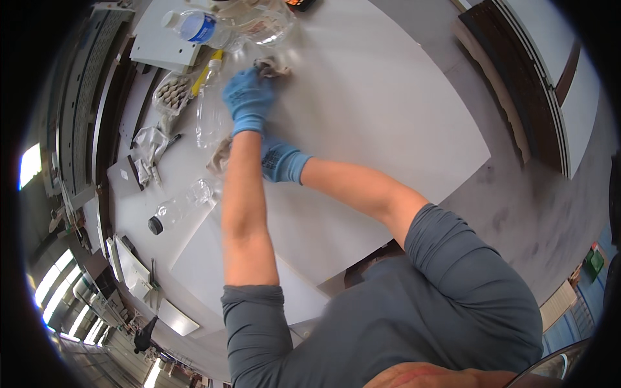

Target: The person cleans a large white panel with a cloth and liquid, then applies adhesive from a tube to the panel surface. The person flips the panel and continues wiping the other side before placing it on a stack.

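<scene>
My left hand (248, 97), in a blue glove, reaches forward over the light panel (381, 103). Its fingers look curled, and a crumpled grey-brown rag (273, 67) bunches out at their tips. My right hand (282, 161), gloved in blue too, lies on the panel below it, partly covered by my left forearm; its fingers do not show. Another piece of crumpled cloth (220, 156) pokes out on the far side of that forearm; whether the right hand touches it, I cannot tell. Just left of my left hand lies a clear plastic bottle (209, 107).
Water bottles (200, 27) and a large clear jug (262, 22) are at the top. Along the left are a bag of small round pieces (173, 92), crumpled plastic (152, 143) and a black-capped bottle (178, 208). Stacked dark-edged boards (517, 71) stand at the right.
</scene>
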Demonstrator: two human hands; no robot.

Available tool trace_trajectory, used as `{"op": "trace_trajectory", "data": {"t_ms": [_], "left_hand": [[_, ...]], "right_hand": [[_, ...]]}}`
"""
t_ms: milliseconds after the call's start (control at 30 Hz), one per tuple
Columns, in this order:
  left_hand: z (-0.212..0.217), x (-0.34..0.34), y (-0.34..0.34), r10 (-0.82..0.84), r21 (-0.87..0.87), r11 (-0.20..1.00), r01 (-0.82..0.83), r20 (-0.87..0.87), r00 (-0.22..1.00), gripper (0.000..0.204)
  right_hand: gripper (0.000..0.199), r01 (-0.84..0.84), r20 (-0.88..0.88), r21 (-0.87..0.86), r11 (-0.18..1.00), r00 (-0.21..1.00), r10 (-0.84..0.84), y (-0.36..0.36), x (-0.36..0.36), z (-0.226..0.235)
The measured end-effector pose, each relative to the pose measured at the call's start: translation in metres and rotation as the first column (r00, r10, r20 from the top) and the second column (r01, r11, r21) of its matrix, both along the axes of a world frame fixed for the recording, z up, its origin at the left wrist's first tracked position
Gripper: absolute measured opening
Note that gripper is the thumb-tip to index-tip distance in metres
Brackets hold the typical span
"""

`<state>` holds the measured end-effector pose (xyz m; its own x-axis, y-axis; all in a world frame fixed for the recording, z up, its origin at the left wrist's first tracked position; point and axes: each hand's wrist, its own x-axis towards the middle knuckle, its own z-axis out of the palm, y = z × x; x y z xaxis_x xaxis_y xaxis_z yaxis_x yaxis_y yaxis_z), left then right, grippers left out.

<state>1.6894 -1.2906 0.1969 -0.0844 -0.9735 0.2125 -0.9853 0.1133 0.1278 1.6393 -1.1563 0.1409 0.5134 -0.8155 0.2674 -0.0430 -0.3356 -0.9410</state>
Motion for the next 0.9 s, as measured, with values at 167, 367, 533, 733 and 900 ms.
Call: {"op": "trace_trajectory", "data": {"t_ms": [167,367,533,733,900], "left_hand": [[0.013,0.031,0.007,0.123,-0.205,0.962,-0.177,-0.253,0.96,0.027],[-0.006,-0.022,0.023,0.237,-0.207,0.922,-0.328,-0.369,0.899,0.02],[-0.011,-0.212,0.066,-0.495,-0.216,0.863,0.456,-0.541,0.68,0.02],[0.001,-0.223,0.138,-0.246,-0.215,0.969,0.123,-0.782,0.573,0.028],[0.021,-0.083,0.158,0.073,-0.202,0.89,-0.41,-0.822,0.564,0.024]], "right_hand": [[0.04,0.13,-0.378,-0.582,0.803,0.831,-0.409,-0.046,-0.058,0.019],[0.032,0.208,-0.571,-0.662,0.72,0.483,-0.664,-0.137,-0.252,0.007],[0.027,0.875,-0.536,-0.377,0.303,0.06,-0.842,-0.167,-0.441,0.029],[0.029,0.414,-0.142,-0.788,0.456,0.598,-0.789,-0.18,-0.377,0.054],[0.027,-0.093,-0.471,-0.759,0.645,0.762,-0.444,-0.171,-0.253,0.036]]}}
